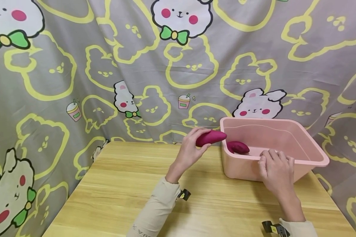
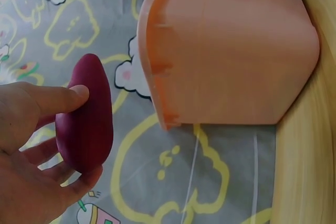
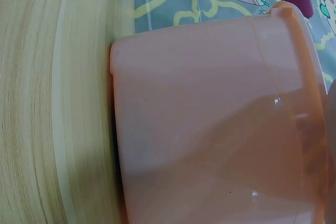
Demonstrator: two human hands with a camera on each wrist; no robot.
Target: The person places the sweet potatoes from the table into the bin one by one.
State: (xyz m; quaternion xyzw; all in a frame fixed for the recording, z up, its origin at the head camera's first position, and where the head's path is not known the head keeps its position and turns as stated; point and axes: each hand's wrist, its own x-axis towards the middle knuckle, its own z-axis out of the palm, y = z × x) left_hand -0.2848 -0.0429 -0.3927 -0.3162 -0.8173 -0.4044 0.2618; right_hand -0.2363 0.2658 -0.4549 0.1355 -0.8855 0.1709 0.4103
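Note:
My left hand (image 1: pixel 190 148) grips a smooth purple-red sweet potato (image 1: pixel 211 137), tapered at the end, thumb on one side and fingers on the other. It is held up at the left rim of a pink plastic bin (image 1: pixel 246 169). The left wrist view shows the sweet potato (image 2: pixel 86 119) whole, beside the bin's outer wall (image 2: pixel 231 51). Inside the bin, at its left end, lies another purple-red piece (image 1: pixel 239 147), partly hidden by the front rim. With fingers curled over that front rim, my right hand (image 1: pixel 277 171) holds the bin; the right wrist view barely shows this hand.
The bin stands on a light wooden table (image 1: pixel 130 184), toward its back right. A grey curtain (image 1: pixel 154 72) with cartoon prints hangs behind the table and at both sides. A dark strap device (image 1: pixel 184 194) sits at my left cuff.

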